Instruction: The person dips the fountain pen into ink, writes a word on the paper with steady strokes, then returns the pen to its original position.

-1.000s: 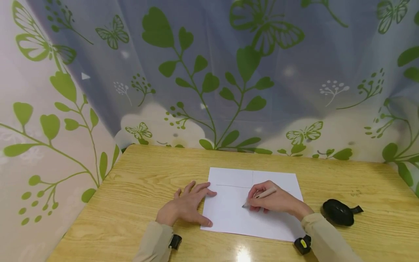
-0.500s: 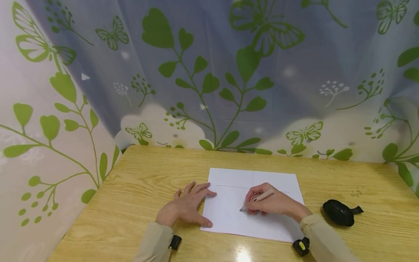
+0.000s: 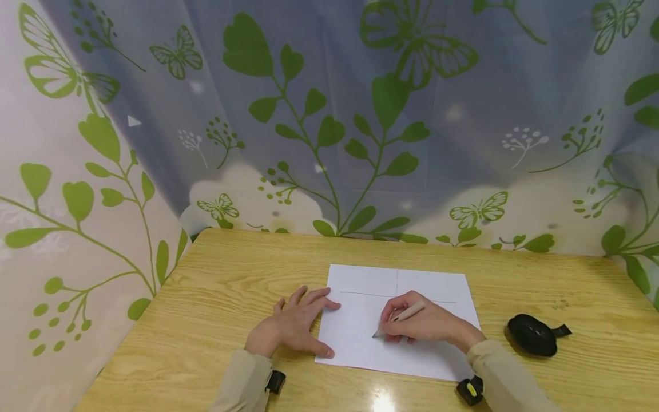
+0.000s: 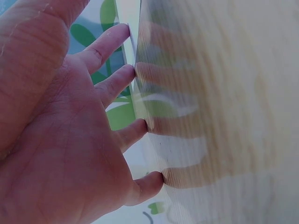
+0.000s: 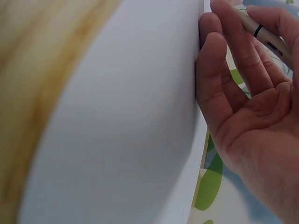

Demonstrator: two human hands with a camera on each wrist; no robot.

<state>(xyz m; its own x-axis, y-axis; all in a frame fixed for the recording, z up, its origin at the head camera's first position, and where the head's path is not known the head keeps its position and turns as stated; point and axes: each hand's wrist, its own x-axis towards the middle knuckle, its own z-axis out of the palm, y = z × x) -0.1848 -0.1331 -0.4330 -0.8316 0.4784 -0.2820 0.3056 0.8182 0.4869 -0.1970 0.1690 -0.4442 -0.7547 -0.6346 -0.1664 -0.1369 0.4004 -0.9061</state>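
Observation:
A white sheet of paper (image 3: pixel 355 337) lies on the wooden table, bearing a thin dark horizontal line crossed by a short vertical one near its top. My right hand (image 3: pixel 422 317) pinches a beige pen (image 3: pixel 412 311) between thumb and fingers. The pen's dark tip points down at the paper, left of the hand and below the horizontal line. In the right wrist view, the outer fingers rest on the sheet and the pen (image 5: pixel 266 35) shows a black ring. My left hand (image 3: pixel 293 326) lies with spread fingers at the sheet's left edge, thumb and index finger over it.
To the right of the sheet sits a small black dish-like object (image 3: pixel 531 335) with a short tab. A patterned curtain (image 3: pixel 319 143) with green leaves and butterflies hangs behind the table (image 3: pixel 231 274) and along its left side.
My right hand has slid a little left and toward me with the pen, its tip moving the same way over the paper. The left hand has stayed in place.

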